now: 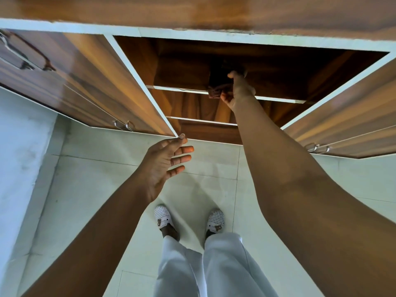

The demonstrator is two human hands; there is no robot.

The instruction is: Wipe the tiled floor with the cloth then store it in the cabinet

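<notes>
The wooden cabinet [278, 69] stands open below the countertop, both doors swung out. My right hand [237, 88] reaches inside to the upper shelf [182, 88] and is shut on a dark brown cloth [215, 92], which rests at the shelf's front edge. My left hand [167, 163] hovers open over the floor, fingers spread, its fingertip touching the lower corner of the left door [137, 86]. Pale tiled floor [96, 179] lies under me.
The right cabinet door [342, 116] hangs open beside my right arm. A second, lower shelf [199, 120] sits under the first. My feet in white perforated shoes [162, 216] stand on the tiles. A pale wall [19, 157] runs along the left.
</notes>
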